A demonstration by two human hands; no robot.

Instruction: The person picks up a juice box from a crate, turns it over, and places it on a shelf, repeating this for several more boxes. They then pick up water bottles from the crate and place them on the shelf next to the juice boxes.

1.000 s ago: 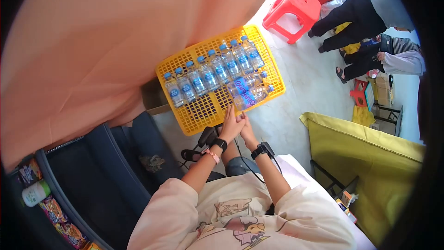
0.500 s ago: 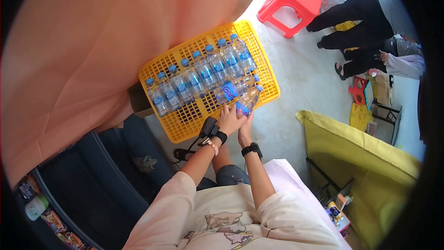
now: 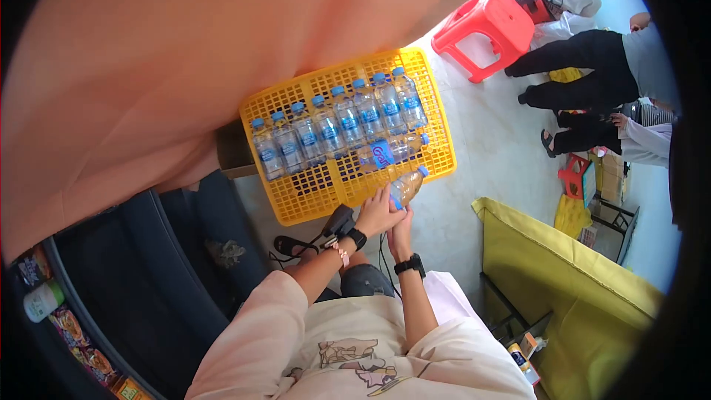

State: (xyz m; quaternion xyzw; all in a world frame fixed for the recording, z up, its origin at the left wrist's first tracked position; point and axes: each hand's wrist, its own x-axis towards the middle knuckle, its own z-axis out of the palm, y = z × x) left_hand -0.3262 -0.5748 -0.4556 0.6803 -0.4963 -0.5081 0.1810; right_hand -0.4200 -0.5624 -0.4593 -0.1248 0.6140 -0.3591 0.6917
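Observation:
Both of my hands are closed around the lower part of a clear bottle [image 3: 406, 187] with a blue cap, tilted toward the upper right over the crate's near edge. My left hand [image 3: 376, 216] grips it from the left, and my right hand [image 3: 400, 230] is under its base. A yellow plastic crate [image 3: 296, 212] lies beyond my hands. On it, a row of several blue-capped bottles [image 3: 348, 121] lies side by side. Another bottle with a blue and purple label [image 3: 382, 153] lies crosswise below that row.
A red stool [image 3: 492, 28] stands beyond the crate at the upper right, near people [image 3: 592, 67] in dark trousers. An orange cloth [image 3: 148, 89] hangs at the left. Yellow-green fabric [image 3: 563, 274] covers something at the right. Dark bins [image 3: 111, 274] are at the lower left.
The held bottle has moved away from the bottle lying crosswise, toward me and over the crate's near edge. My hands still grip it. The whole view has shifted slightly.

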